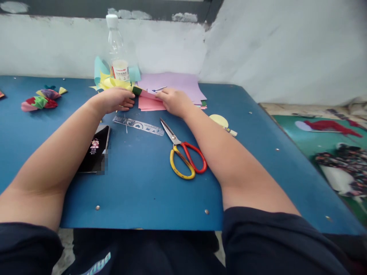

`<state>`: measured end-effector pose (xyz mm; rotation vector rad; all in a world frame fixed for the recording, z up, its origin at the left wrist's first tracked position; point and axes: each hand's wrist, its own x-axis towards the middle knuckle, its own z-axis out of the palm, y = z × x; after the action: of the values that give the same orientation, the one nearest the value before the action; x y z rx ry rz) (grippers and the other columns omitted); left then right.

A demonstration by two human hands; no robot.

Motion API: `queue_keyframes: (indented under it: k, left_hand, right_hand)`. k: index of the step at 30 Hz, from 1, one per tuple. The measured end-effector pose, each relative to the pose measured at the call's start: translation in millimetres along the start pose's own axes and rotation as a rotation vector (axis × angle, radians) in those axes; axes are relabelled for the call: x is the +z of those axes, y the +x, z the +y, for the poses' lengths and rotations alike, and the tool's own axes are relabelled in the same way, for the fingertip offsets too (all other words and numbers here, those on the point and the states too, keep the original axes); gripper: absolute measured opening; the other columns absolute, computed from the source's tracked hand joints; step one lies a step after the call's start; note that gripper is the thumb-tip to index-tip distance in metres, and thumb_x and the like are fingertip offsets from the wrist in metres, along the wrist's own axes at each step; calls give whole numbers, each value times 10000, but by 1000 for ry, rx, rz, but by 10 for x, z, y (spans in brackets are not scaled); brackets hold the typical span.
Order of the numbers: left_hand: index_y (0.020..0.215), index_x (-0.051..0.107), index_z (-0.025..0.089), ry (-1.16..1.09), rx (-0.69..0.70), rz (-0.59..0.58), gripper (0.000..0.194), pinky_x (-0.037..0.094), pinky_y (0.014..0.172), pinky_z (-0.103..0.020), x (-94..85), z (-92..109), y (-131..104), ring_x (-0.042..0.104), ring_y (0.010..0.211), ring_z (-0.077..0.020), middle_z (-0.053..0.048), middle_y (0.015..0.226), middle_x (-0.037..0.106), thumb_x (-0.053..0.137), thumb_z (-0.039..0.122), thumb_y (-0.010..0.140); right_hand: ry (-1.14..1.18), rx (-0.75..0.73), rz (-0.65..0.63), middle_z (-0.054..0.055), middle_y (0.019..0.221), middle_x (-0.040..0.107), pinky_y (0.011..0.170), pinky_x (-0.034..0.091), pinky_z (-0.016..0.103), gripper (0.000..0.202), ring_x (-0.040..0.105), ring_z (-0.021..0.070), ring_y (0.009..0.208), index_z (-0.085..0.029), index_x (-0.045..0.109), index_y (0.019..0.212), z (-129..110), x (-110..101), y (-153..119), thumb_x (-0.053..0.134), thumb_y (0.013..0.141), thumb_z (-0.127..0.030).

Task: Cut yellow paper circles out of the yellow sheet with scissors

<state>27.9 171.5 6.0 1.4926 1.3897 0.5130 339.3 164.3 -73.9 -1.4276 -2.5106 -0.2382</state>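
My left hand (116, 100) is at the back of the table, by crumpled yellow paper (110, 82). Its fingers are loosely bent and apart, close to the dark green end of a pink paper (149, 94). On that paper's other side, my right hand (175, 101) has its fingers closed on the edge. Under and behind it lie pink sheets (150, 105) and a large purple sheet (177, 80). A pen (159, 89) rests on the paper, partly behind my right hand. Scissors (183, 152) with red and yellow handles and a clear ruler (139, 125) lie nearer me.
A clear bottle (116, 49) with a white cap stands by the wall, beside light blue paper (99, 70). A phone (96, 151) lies under my left forearm. Colourful fabric-like pieces (43, 100) are at left, a pale yellow disc (218, 120) at right. The table's right edge (301, 152) slants away.
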Motion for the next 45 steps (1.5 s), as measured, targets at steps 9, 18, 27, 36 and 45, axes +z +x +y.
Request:
queue_keyframes:
  k: [9,18,27,36,45]
  left_hand:
    - [1630,756,214,65,-2,-11,425,644,1277,-373,11,14,-2,824,1446,-234,-125,1608,876,763,285,1211]
    - [1552,805,204,77,-4,27,460,761,1210,-566,-17,-28,2,833,1407,-319,-149,1618,816,885,470,1186]
    - [1592,788,216,25,7,33,514,763,1204,-578,-51,-121,110,827,1409,-326,-152,1631,802,890,506,1180]
    - [1596,789,223,38,7,66,513,762,1207,-578,6,-166,164,824,1414,-328,-156,1641,797,880,517,1185]
    - [1219,857,100,18,29,46,78,642,1242,-381,12,-102,68,824,1360,-233,-143,1336,886,786,121,1197]
  right_hand:
    - [133,58,-14,254,1761,740,1204,618,551,644,739,440,1507,-188,697,1780,26,25,-16,615,1163,-354]
    - [146,72,-25,258,1658,791,1185,614,542,565,735,423,1463,-179,771,1689,149,81,28,628,1179,-374]
    - [73,149,8,292,1613,802,1133,623,559,535,770,448,1416,-119,792,1599,5,134,73,446,1228,-287]
    - [37,234,14,286,1569,820,1094,612,608,576,777,492,1333,-133,716,1681,-10,145,106,429,1189,-220]
    - [88,27,-23,280,1643,774,1295,586,623,523,696,482,1534,-148,839,1586,53,178,96,658,1189,-436]
